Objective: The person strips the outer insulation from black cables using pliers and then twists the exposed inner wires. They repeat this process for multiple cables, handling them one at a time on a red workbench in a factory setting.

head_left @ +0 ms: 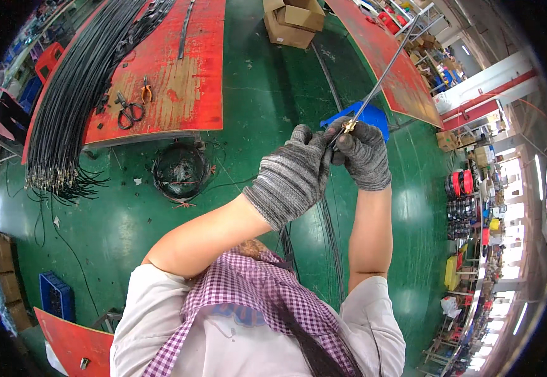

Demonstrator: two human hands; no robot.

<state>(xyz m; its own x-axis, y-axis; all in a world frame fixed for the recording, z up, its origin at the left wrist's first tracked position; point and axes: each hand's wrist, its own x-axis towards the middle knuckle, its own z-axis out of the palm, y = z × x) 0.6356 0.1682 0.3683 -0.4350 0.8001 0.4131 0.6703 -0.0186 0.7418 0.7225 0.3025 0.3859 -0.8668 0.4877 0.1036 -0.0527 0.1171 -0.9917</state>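
Note:
Both of my hands wear grey striped knit gloves and meet in front of me, raised over the floor. My right hand (pixel 366 157) is closed, its thumb and fingers pinching a small brass-coloured fitting (pixel 349 126). From that fitting a long thin grey rod or cable (pixel 386 71) runs up to the far right. Just beside it, my left hand (pixel 293 176) is closed around a thin black cable, mostly hidden by the fingers. Several black cables (pixel 329 235) hang below the hands. Behind the right hand is a blue plastic bin (pixel 373 117).
A worn red table (pixel 192 94) at the far left carries a thick bundle of black cables (pixel 75 107), black-handled scissors (pixel 130 114) and orange-handled pliers (pixel 146 93). A coil of black cable (pixel 181 171) lies below. Another red table (pixel 386 56) and a cardboard box (pixel 293 24) stand farther off.

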